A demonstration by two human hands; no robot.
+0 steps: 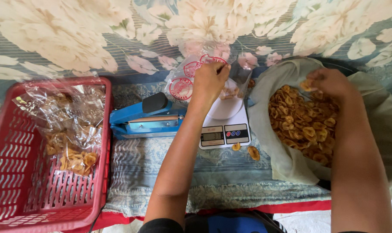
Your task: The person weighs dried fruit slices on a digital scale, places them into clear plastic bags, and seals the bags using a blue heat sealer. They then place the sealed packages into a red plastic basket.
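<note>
My left hand [209, 81] pinches the rim of a clear plastic bag [230, 88] that stands on a white kitchen scale [224, 127]; the bag holds a few banana chips. My right hand [330, 82] is closed on some yellow banana chips [306, 85] above a large basin of chips [301, 125] lined with a pale cloth [269, 138]. Two loose chips [247, 150] lie on the mat in front of the scale.
A blue heat sealer [146, 118] sits left of the scale. Empty printed bags [185, 80] lie behind it. A red plastic basket [44, 185] at the left holds filled chip bags [75, 146]. A floral cloth covers the floor.
</note>
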